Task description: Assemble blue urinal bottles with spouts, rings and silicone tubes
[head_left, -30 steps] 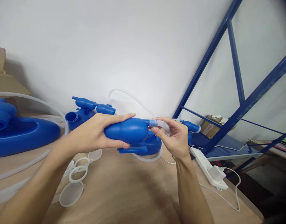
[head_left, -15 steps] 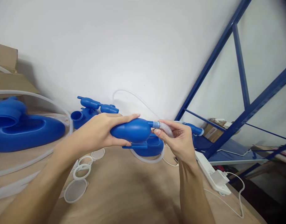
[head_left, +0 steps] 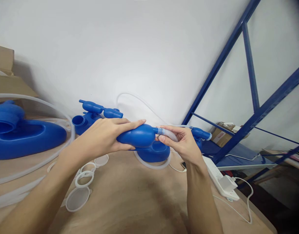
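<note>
My left hand (head_left: pixel 110 135) is wrapped round a rounded blue plastic piece (head_left: pixel 139 135), held above the table. A narrow spout on its right end meets a translucent ribbed hose (head_left: pixel 170 134). Thumb and fingers of my right hand (head_left: pixel 185 143) pinch the hose close to that joint, where a small metal ring partly shows. Behind and below the held piece stands a blue container (head_left: pixel 154 153) with a pale tube (head_left: pixel 161 166) curving around its base.
Large blue container (head_left: pixel 34 138) and pale hoses at left; more blue parts (head_left: pixel 92 106) by the wall. White rings and discs (head_left: pixel 77 199) lie on the table (head_left: pixel 129 201). A power strip (head_left: pixel 219 182) and blue rack (head_left: pixel 251 65) stand at right.
The blue spout and the hose end are closer together, with less of the pale collar showing. My right hand has shifted slightly left. The view has moved slightly.
</note>
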`<action>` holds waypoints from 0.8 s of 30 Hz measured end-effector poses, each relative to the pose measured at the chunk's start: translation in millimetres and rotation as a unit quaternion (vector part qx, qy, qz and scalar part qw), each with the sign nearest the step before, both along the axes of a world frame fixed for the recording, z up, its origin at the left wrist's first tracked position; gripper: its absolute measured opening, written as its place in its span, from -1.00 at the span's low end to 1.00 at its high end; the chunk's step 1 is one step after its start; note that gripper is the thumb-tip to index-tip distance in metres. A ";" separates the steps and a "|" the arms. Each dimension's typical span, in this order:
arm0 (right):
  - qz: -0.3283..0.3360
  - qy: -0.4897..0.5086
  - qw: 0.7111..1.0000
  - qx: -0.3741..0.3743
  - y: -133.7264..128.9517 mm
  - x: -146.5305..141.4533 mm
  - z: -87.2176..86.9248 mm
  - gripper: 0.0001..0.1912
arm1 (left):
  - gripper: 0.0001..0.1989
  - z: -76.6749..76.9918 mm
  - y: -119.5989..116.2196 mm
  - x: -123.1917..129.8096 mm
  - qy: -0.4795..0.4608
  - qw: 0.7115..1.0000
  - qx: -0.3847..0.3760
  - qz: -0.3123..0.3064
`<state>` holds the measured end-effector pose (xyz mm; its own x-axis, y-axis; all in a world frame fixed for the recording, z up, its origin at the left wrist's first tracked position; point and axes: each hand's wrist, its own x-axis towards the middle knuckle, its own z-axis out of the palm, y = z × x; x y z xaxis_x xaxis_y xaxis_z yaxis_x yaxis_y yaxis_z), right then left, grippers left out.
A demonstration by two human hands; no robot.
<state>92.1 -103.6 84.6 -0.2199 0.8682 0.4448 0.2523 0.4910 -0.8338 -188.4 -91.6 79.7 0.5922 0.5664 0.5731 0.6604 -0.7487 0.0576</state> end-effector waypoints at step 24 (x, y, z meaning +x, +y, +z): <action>-0.012 -0.440 0.859 0.261 0.8 -11.4 -7.3 -0.24 | -0.15 -3.3 -16.7 -47.2 -0.063 0.980 -0.182 0.051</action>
